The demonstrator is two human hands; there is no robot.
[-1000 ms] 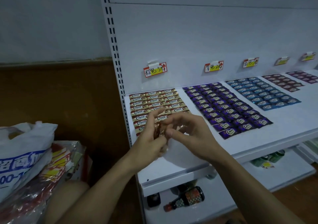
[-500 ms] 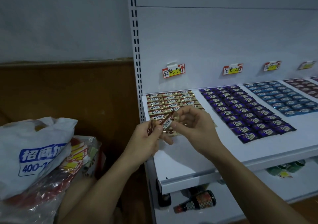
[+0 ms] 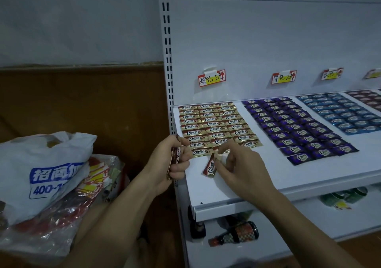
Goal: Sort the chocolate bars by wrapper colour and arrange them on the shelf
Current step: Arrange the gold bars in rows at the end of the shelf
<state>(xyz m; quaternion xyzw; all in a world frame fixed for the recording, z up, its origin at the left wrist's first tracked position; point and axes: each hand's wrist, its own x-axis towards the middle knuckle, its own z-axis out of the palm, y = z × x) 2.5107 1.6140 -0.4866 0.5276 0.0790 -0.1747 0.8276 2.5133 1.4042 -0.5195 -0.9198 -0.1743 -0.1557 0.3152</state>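
Gold-brown Choco bar (image 3: 210, 167), pinched by right hand (image 3: 239, 164) over shelf (image 3: 226, 191); left hand (image 3: 169, 162) grips spare bars (image 3: 175, 157). Step: placing. Next, likely: align into gold block (image 3: 214, 123) front row.

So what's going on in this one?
A person is stocking a white shelf with chocolate bars grouped by colour. The right hand pinches one brown Choco bar, tilted, at the front of the brown block. The left hand grips a few spare brown bars. The purple block and blue block lie further right.
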